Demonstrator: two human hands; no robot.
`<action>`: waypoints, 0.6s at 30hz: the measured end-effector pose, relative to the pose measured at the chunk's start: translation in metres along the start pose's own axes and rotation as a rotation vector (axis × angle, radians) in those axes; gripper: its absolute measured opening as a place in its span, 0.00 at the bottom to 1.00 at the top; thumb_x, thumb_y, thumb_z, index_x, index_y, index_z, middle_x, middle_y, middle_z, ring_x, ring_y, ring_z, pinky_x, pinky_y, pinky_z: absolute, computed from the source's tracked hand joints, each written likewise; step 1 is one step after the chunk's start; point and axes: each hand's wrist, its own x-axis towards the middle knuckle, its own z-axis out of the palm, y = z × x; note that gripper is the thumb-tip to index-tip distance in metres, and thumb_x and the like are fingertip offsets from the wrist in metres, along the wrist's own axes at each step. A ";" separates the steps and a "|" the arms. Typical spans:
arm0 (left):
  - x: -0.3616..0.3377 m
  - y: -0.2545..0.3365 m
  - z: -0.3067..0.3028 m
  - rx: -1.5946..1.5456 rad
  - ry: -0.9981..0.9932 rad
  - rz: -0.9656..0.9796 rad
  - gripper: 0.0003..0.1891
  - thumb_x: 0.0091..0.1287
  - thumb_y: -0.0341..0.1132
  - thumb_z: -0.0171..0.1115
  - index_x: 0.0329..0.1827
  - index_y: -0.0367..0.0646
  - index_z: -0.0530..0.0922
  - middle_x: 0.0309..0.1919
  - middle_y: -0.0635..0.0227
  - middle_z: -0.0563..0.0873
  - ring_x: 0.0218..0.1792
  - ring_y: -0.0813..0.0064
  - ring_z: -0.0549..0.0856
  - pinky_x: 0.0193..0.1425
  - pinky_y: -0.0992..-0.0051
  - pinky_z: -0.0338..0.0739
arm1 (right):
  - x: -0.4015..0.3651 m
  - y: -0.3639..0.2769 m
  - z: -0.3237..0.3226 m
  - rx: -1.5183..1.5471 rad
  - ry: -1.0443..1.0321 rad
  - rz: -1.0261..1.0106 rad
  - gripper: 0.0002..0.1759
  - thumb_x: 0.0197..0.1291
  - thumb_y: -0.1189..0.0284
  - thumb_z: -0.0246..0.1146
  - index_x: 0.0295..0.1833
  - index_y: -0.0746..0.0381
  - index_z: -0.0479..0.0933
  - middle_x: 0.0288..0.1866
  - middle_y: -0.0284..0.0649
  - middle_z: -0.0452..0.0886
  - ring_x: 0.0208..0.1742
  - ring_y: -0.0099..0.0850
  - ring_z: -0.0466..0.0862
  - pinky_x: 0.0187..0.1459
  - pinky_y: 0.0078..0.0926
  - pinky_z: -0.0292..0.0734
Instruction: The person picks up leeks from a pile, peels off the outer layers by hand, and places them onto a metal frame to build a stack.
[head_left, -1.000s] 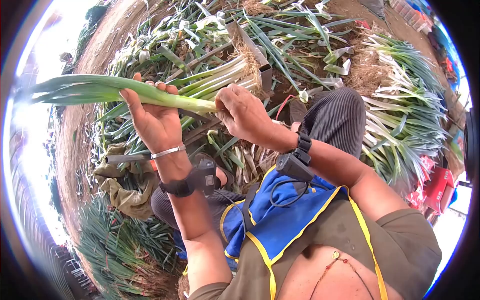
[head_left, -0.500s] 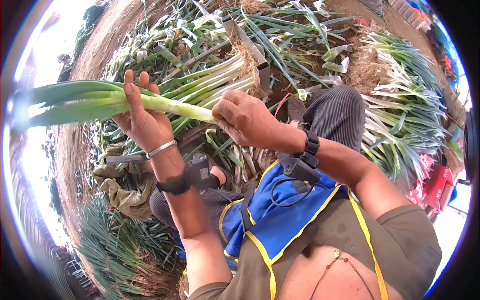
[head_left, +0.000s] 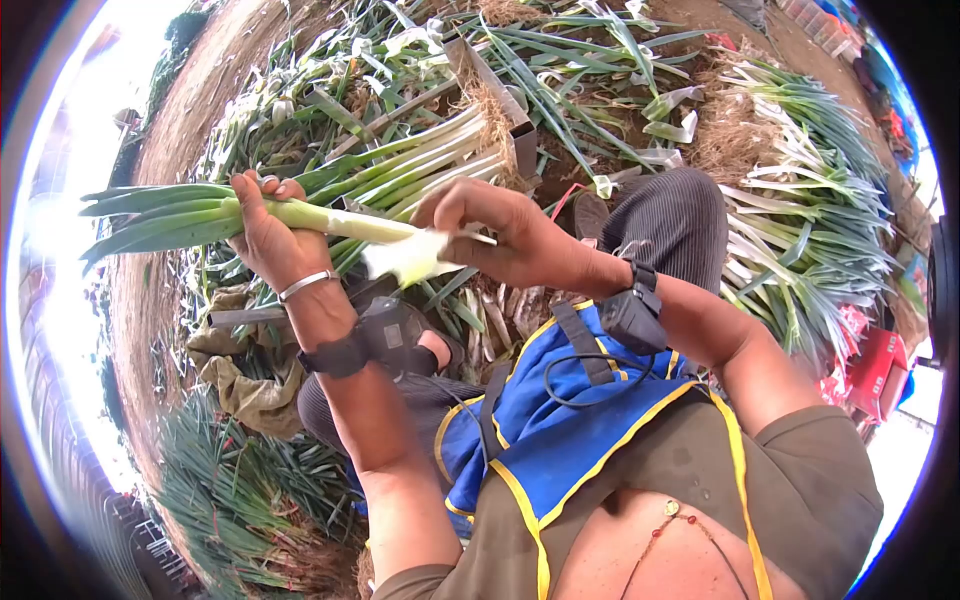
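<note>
Stretching almost level across my view, one leek (head_left: 345, 223) is up in the air between both hands, leaves to the left, white end to the right. I've got the left hand (head_left: 275, 248) palm up beneath it, thumb over the near side, fingers curled behind, clamped round the stalk where the leaves fan out. And here's the right hand (head_left: 505, 235) at the white end: back of the hand up, fingers bent, thumb and fingertips together on a loose white skin (head_left: 405, 258) hanging below the stalk. That skin is blurred, so I can't tell exactly where the pinch lands. Left forearm climbs steeply, a bracelet (head_left: 306, 285) at its wrist; right forearm slants in from the side, elbow bent, wrist roughly straight under a black strap (head_left: 643, 275). Just behind, I see a row of leeks (head_left: 430, 165), roots against a metal frame (head_left: 524, 152). Farther out, a leek pile (head_left: 800, 215) lies to the right, a sack (head_left: 258, 392) lower left.
</note>
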 end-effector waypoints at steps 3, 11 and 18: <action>0.006 0.003 0.002 -0.006 0.036 0.031 0.14 0.65 0.29 0.65 0.48 0.38 0.69 0.34 0.64 0.78 0.29 0.78 0.75 0.28 0.78 0.72 | -0.001 0.003 0.001 0.208 0.022 0.295 0.09 0.65 0.80 0.58 0.46 0.62 0.65 0.41 0.34 0.77 0.40 0.19 0.78 0.40 0.19 0.73; 0.057 0.042 -0.028 0.025 0.112 0.084 0.10 0.67 0.28 0.61 0.44 0.34 0.69 0.30 0.64 0.75 0.26 0.78 0.72 0.25 0.79 0.71 | 0.000 -0.035 -0.042 0.181 0.009 0.457 0.06 0.68 0.75 0.56 0.46 0.62 0.66 0.30 0.31 0.73 0.32 0.15 0.71 0.32 0.16 0.68; 0.104 0.072 -0.083 -0.069 0.098 -0.135 0.12 0.70 0.35 0.59 0.43 0.35 0.69 0.28 0.66 0.68 0.24 0.77 0.68 0.26 0.78 0.71 | -0.010 -0.067 -0.077 0.456 0.026 0.503 0.09 0.70 0.69 0.54 0.49 0.61 0.66 0.23 0.30 0.67 0.20 0.16 0.64 0.25 0.16 0.60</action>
